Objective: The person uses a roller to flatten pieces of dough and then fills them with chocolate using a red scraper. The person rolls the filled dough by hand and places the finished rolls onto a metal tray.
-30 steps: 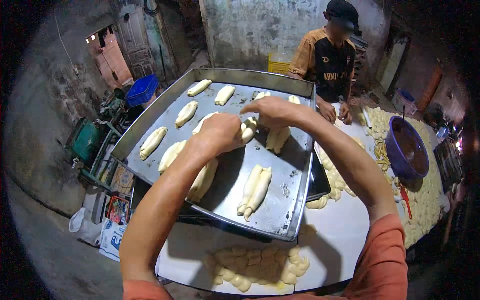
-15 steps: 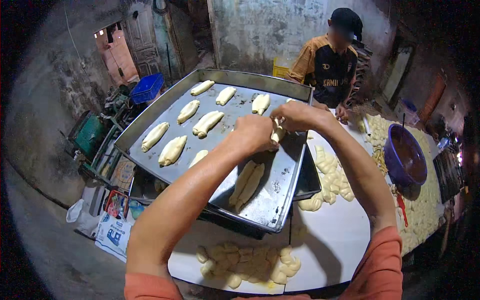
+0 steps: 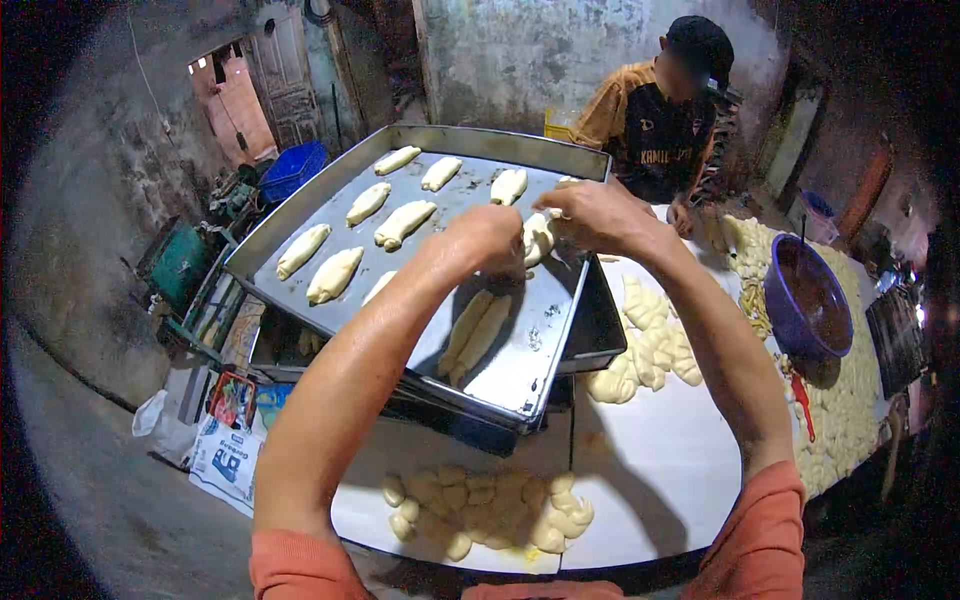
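Note:
Over the right side of a large metal baking tray (image 3: 330, 305), a pale shaped dough piece (image 3: 538, 238) hangs between my two hands. My right hand (image 3: 605, 215) has its thumb and fingers closed at its upper right. My left hand (image 3: 485, 240) is closed at its left side, its fingertips partly hidden behind the hand. Several dough rolls lie spaced out on the tray, among them a plump roll (image 3: 335, 275) at the left. A long, flat dough piece (image 3: 475, 335) rests in shadow below my left hand.
Under the tray sits another dark tray (image 3: 600, 330). Dough pieces cluster on the white table at the front (image 3: 490, 505) and right (image 3: 650, 340). A purple basin (image 3: 808, 300) and a red-handled tool (image 3: 803, 408) lie further right. A person (image 3: 665, 120) stands across the table.
The tray has shifted slightly up and left in view. Both hands have moved a little left with the dough piece, which shows more openly between them now.

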{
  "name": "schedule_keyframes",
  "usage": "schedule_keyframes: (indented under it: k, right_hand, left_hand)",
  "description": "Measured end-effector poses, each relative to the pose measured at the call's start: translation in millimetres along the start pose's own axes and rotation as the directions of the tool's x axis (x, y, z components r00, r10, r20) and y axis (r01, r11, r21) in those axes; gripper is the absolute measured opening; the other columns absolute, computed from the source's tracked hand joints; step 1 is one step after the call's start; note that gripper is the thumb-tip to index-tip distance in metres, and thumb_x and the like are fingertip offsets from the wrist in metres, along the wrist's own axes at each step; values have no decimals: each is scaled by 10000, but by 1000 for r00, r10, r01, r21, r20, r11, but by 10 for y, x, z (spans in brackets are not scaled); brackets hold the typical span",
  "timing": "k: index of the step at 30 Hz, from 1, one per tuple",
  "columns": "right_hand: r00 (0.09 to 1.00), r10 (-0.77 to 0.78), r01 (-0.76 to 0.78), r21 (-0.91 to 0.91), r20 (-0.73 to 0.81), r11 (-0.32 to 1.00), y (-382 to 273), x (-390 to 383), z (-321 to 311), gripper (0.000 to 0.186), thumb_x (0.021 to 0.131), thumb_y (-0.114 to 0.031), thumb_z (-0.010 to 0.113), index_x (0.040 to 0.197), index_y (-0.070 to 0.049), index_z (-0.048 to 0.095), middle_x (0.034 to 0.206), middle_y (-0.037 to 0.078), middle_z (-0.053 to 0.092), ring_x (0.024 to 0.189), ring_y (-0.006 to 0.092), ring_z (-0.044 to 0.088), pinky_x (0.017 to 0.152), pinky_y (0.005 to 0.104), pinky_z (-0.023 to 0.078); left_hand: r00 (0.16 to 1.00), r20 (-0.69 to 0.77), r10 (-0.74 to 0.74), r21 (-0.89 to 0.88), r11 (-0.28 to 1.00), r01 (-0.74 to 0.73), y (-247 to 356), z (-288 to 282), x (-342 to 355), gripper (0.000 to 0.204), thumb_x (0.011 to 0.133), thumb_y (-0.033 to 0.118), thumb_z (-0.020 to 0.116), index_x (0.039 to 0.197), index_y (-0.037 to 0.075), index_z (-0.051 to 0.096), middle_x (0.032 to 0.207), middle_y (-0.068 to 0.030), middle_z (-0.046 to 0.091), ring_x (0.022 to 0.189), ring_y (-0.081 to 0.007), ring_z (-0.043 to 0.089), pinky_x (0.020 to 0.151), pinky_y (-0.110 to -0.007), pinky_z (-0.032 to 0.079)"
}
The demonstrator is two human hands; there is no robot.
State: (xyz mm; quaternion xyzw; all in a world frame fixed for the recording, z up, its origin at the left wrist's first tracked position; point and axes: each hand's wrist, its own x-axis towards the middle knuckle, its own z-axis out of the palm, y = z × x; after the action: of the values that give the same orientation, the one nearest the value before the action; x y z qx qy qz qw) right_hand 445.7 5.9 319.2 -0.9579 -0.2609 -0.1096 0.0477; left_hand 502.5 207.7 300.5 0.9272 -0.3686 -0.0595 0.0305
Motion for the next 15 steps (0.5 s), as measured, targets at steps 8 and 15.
schedule_keyframes:
  k: [8, 15]
  right_hand:
    - [906, 109, -4, 249, -408, 968, -221, -827, -348, 193, 874, -52, 739, 1059, -45, 687, 984, 118, 723, 891, 272, 700, 779, 371, 543]
    - [858, 427, -312, 371, -285, 875, -665, -2298, -131, 155, 972, -132, 708, 946, 20, 691, 790, 59, 664, 724, 102, 585, 644, 262, 458]
  left_hand:
    - [939, -337, 65, 84, 996, -39, -143, -327, -602, 212, 878, 166, 689, 1071, 99, 746, 1033, -186, 746, 962, -377, 719, 824, -476, 568]
    - [726, -685, 62, -49, 990, -130, -490, -484, -1605, 301, 942, 298, 726, 1153, 85, 750, 1007, -118, 763, 907, -214, 710, 828, -349, 540]
